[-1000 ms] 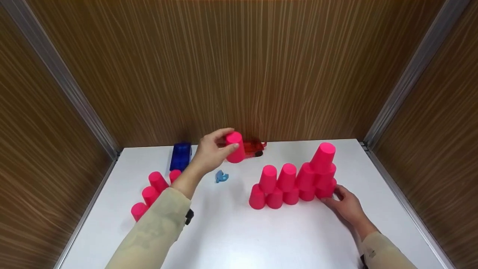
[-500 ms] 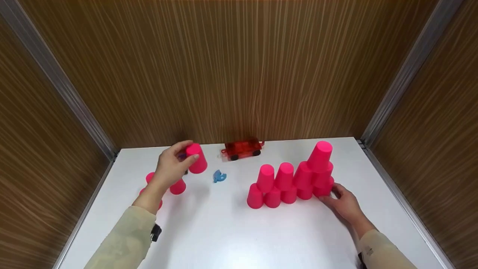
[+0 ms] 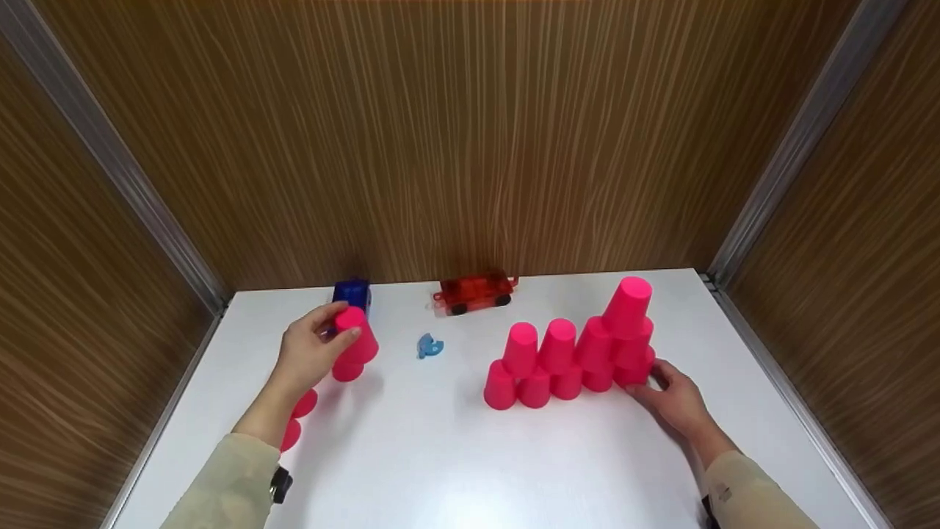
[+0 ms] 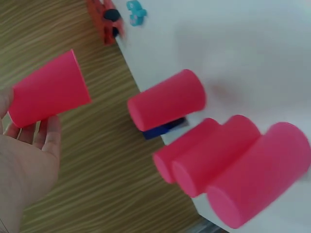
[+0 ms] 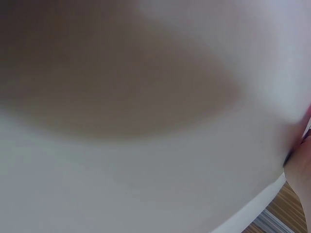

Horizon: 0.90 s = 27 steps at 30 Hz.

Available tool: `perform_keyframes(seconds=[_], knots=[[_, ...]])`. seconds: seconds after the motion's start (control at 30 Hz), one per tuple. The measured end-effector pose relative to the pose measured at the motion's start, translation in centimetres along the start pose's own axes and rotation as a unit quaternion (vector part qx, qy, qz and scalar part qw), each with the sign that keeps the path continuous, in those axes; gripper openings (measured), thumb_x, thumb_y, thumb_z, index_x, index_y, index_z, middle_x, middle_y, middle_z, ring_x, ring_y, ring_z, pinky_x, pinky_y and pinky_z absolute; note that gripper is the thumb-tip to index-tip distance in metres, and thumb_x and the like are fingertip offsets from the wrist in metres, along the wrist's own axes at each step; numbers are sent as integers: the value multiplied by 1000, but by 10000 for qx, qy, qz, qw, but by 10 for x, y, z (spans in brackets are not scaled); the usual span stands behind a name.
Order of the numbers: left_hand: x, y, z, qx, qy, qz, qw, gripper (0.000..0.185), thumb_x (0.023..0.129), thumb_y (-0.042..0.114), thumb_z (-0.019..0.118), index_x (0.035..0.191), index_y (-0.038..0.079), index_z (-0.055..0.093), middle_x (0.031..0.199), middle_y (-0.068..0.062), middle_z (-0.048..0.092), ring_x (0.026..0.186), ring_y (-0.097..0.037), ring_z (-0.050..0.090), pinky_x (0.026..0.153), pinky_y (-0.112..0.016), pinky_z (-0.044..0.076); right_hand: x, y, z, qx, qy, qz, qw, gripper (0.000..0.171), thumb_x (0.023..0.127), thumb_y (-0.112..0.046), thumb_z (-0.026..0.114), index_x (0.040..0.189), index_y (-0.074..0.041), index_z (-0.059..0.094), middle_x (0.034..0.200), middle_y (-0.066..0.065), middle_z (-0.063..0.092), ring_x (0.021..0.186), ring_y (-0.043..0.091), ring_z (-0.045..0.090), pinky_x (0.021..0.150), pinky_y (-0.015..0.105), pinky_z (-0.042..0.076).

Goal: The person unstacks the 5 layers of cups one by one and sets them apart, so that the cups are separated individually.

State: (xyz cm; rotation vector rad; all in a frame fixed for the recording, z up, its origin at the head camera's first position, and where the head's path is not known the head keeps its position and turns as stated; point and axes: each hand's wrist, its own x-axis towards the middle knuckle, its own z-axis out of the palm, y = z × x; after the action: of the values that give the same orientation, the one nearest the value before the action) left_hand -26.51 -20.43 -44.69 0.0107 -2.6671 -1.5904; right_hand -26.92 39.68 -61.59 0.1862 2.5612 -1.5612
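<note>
Fingers and thumb of my left hand pinch one pink cup near its closed end, mouth down and slightly tilted, raised above the white table. From the head it overlaps a lone standing cup, though the left wrist view shows a gap between them. Just behind that cup lies a blue toy car; nearer me, a row of three cups hides mostly under my forearm, plain only from the wrist. Thumb and fingers of my right hand curl against the end cup at the bottom right of a three-level pink stack, the fingertips partly out of sight behind it. Between the held cup and the stack the tabletop is open except for a small light-blue toy, and a broad bare stretch runs along the near side. A red toy car sits by the far edge, close to the wood-grain panel; my right hand keeps well inside the right edge. On the right wrist I make out mostly blurred white, my hand cut off at the border.
</note>
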Motion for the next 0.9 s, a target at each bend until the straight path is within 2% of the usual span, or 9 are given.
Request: perform_keyframes(seconds=[0.17,0.37,0.57,0.9], knots=[[-7,-15,-2,64,40,-65,10000,65,102,22,75,159,8,47,155,-18,53,142,-35,52,112,-47,49,-2,-2,1,11,-23,-19,10000,88,95,-45,80,165,-14,36,168,18,33,156,47,24,115,56,45],[-14,-29,-3,139,61,-351,9993,67,101,24,76,159,10,47,155,-18,52,142,-36,51,112,-46,49,-3,-2,2,-26,7,-84,10000,87,95,-45,81,164,-13,37,167,18,35,156,46,26,115,56,44],[-19,-41,-2,178,74,-357,9992,62,101,15,74,158,6,49,154,-21,52,140,-39,54,110,-47,49,-1,1,1,-60,14,-180,9998,86,96,-44,80,164,-12,38,166,19,36,156,46,27,118,57,41],[-22,-57,0,292,16,-814,9963,67,102,17,73,162,11,44,156,-21,50,141,-41,50,111,-51,49,0,2,0,47,-39,-65,10000,89,95,-46,81,165,-14,36,168,17,34,156,45,26,116,55,43]])
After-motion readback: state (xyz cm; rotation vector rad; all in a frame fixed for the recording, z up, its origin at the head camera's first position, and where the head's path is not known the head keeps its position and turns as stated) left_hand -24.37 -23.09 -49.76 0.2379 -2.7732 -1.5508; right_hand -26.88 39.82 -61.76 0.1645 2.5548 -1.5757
